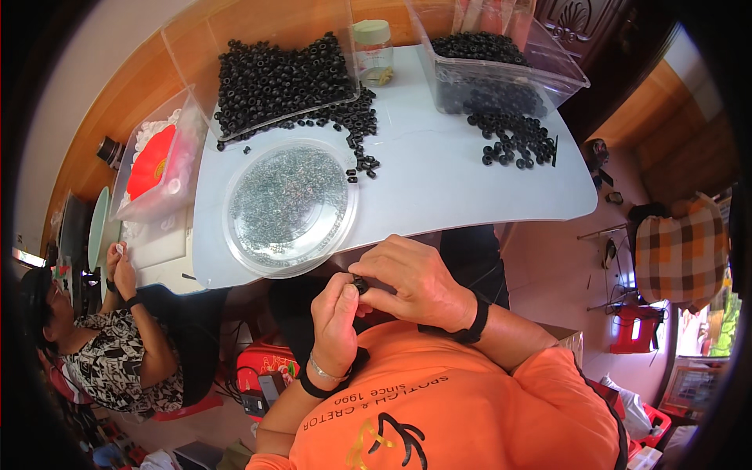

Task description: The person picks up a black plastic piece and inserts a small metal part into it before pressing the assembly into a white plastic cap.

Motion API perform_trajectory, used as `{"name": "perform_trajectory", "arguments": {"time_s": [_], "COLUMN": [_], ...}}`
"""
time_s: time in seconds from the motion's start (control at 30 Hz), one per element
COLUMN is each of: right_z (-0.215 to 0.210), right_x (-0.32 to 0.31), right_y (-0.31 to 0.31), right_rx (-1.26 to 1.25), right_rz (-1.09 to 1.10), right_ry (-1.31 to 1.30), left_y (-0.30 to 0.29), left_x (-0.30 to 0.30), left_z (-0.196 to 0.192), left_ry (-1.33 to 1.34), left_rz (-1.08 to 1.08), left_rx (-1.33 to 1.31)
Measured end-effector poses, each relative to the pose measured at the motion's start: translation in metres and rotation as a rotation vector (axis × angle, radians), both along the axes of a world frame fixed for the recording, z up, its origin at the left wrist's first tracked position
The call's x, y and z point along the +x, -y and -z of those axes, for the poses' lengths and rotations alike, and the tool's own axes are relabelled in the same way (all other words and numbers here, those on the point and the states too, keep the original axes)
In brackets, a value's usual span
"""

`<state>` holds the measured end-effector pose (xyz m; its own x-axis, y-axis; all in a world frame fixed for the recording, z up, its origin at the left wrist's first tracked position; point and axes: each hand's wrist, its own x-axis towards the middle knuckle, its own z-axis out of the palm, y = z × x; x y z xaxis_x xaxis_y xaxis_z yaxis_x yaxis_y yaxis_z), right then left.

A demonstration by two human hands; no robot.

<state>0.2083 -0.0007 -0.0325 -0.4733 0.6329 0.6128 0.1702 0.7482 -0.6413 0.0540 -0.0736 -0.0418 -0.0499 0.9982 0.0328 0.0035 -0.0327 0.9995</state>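
Just in front of the table's near edge, my left hand (334, 317) and my right hand (415, 282) meet, fingers closed together. Between their fingertips is a small black ring-shaped piece (359, 284), partly covered by the fingers. The closest thing on the table is a round clear dish (345, 249), holding a spread of tiny clear-grey bits (286, 196). Black ring-shaped pieces (286, 74) fill a tipped clear bin (184, 47) at the back left and spill onto the table. More black round pieces (513, 141) lie in a pile at the right.
A second clear bin (576, 77) of black pieces stands back right, near a jar with a pale green lid (373, 33). At left, a clear box (184, 168) holds white pieces and a red item. A co-worker (125, 345) sits left; another person (680, 251) is at far right.
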Motion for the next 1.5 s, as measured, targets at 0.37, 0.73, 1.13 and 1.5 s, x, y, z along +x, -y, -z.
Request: {"name": "perform_trajectory", "arguments": {"time_s": [0.37,0.73,1.13,1.5], "right_z": [-0.003,0.009,0.042,0.049], "right_x": [-0.001,-0.002,-0.031,-0.036], "right_y": [0.000,0.004,-0.002,-0.001], "right_rx": [0.036,0.118,0.211,0.193], "right_rz": [0.011,0.040,0.012,0.116], "right_ry": [0.021,0.108,-0.240,-0.252], "left_y": [-0.001,0.001,-0.006,-0.010], "left_x": [0.002,-0.001,-0.036,-0.037], "left_z": [-0.002,0.006,0.042,0.046], "left_ry": [0.069,-0.043,0.139,0.061], "left_rz": [-0.015,-0.078,-0.034,-0.113], "left_rx": [0.000,-0.051,0.016,-0.010]}}
